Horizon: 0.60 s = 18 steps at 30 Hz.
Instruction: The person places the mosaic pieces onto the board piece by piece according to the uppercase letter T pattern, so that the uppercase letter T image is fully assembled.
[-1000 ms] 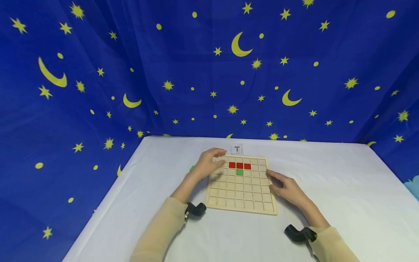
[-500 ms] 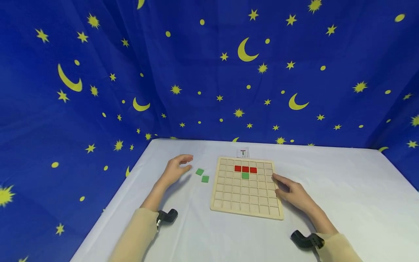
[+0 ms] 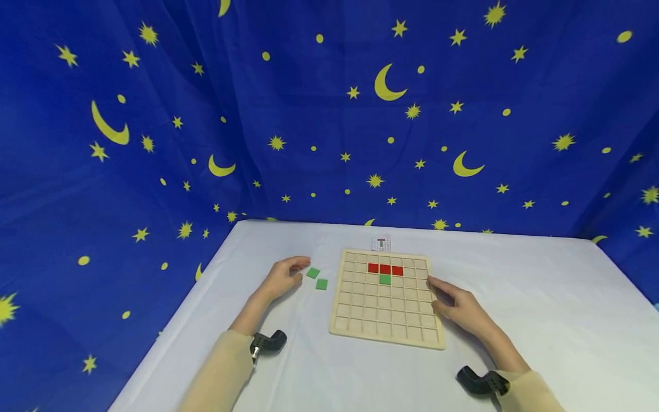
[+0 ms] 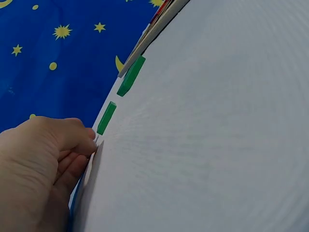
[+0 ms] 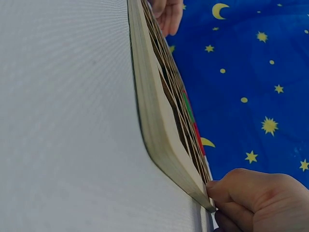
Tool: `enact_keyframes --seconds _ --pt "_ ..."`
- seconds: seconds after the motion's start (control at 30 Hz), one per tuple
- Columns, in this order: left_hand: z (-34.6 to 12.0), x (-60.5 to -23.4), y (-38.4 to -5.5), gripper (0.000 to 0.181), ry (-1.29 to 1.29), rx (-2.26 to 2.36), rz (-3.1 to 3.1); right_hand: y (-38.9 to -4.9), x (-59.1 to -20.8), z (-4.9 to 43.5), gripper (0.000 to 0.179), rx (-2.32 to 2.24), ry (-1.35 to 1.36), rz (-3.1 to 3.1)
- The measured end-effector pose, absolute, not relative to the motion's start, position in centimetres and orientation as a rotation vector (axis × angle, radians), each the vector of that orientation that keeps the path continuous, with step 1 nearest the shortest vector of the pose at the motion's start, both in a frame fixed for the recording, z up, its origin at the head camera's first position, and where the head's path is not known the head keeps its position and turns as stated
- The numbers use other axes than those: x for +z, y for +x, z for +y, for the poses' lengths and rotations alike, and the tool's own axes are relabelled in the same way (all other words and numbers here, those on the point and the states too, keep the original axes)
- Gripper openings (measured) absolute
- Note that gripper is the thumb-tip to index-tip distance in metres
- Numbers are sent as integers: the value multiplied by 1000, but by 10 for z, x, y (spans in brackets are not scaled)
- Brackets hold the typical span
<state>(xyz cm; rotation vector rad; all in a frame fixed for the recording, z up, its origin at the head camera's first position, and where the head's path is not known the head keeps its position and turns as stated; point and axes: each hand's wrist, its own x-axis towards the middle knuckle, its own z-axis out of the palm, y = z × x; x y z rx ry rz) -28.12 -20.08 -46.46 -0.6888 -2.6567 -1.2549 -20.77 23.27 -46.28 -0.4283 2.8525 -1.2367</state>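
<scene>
A square wooden grid board (image 3: 370, 313) lies flat on the white table. Three red tiles (image 3: 385, 269) form a row in its upper part, with one green tile (image 3: 385, 279) below the middle one. Two loose green tiles lie left of the board, the farther one (image 3: 313, 273) and the nearer one (image 3: 321, 284). The left hand (image 3: 280, 278) is just beside the farther tile, thumb and fingers apart with nothing between them. At the board's right edge, the right hand (image 3: 465, 311) touches the wood with extended index finger and thumb, also seen as a thumb (image 5: 219, 191) in the right wrist view.
A small printed card (image 3: 381, 244) with a red and green T pattern lies behind the board. The white tablecloth (image 3: 520, 286) covers the table, and a blue curtain (image 3: 309, 114) with moons and stars hangs behind and at the sides. Black wrist mounts (image 3: 268, 342) stick out from the sleeves.
The left hand has left the board's upper left, moving left, then come down beside the loose green tiles, uncovering them. The right hand stays at the board's edge; the head view has shifted.
</scene>
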Motion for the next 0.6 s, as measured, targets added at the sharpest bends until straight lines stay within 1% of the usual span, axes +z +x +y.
enact_keyframes --seconds 0.37,0.6 --pt "-200 -466 -283 30 -728 -1232 -2621 -208 -462 232 56 -1227 -426 2867" --pt "-199 -467 -282 37 -705 -1254 -2698 -207 -464 232 56 -1236 -420 2856"
